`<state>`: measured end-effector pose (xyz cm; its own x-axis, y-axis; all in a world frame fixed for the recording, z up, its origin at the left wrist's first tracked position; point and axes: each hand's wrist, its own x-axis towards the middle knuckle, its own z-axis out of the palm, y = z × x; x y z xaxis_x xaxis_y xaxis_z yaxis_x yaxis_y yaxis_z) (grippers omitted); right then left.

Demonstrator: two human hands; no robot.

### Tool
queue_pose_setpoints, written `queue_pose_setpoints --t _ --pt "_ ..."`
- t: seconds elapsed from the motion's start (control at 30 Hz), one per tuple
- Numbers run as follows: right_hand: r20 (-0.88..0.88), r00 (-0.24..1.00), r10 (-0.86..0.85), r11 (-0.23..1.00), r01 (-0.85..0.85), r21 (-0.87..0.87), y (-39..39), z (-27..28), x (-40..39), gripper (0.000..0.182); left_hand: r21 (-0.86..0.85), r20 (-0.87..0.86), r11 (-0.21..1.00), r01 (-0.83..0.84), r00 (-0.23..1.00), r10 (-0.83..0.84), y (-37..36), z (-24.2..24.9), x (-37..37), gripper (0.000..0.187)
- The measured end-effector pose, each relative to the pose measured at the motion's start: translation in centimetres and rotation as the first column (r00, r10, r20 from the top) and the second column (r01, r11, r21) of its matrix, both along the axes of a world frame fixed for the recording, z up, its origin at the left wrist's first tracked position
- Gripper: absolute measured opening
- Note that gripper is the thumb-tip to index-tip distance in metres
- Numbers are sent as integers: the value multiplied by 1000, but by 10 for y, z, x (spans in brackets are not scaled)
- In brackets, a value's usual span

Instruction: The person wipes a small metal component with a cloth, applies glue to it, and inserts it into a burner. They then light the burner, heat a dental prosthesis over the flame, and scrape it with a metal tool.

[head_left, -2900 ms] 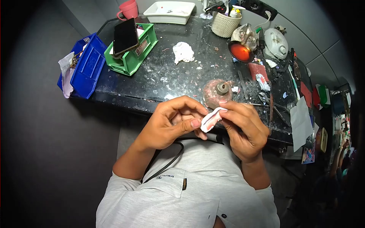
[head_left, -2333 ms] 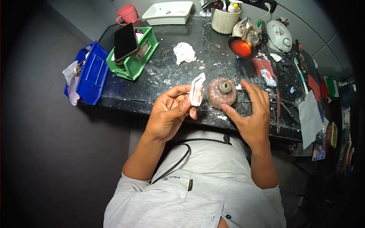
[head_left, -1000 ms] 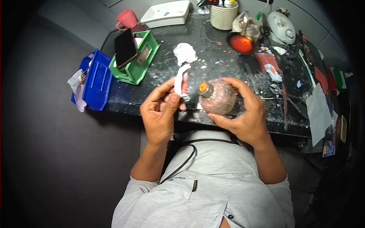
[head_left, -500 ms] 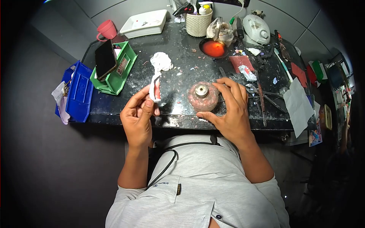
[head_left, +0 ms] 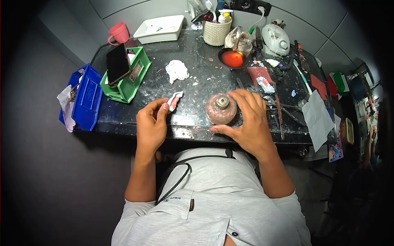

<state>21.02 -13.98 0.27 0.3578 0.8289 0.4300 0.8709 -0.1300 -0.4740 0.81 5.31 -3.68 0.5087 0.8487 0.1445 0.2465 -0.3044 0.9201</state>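
Observation:
My left hand [head_left: 152, 123] pinches a small white-and-pink dental piece [head_left: 175, 101] between thumb and fingers, just above the front of the black worktable [head_left: 191, 119]. The piece leans to the right, pink side showing; its lower end is hidden by my fingertips. Curved around the right side of a round spirit lamp [head_left: 221, 112] is my right hand [head_left: 249, 121], thumb at the lamp's lower front and index finger near its metal collar. The lamp stands upright, with no flame that I can make out. A crumpled white lump [head_left: 177, 70] lies behind the dental piece.
Left stand a green bin [head_left: 133, 84] with a phone [head_left: 117, 65] on it and a blue bin [head_left: 87, 100]. Behind are a white tray [head_left: 160, 30] and a dark bowl of red liquid [head_left: 232, 58]. Right lie tools, a pink wax sheet [head_left: 259, 74] and white paper [head_left: 317, 123].
The dental piece has tipped to the right and lower in my left hand, away from the crumpled white lump. My right hand keeps its place around the lamp. The whole view has shifted slightly.

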Motion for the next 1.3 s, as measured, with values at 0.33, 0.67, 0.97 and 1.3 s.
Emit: queue_pose_setpoints --t 0.33,0.67,0.97,1.3 --pt "-89 978 189 974 -199 -113 -7 14 9 80 662 -137 700 266 962 -236 -36 33 16 75" --pt "171 983 65 990 -41 -137 16 30 -12 51 534 -146 757 376 923 -356 -52 3 53 90" --pt "162 940 300 944 -267 -196 17 45 9 37 500 -96 766 404 905 -415 -45 -1 52 83" --pt "-515 853 87 980 21 199 -275 135 119 64 479 -127 788 387 919 -373 -49 4 49 89"
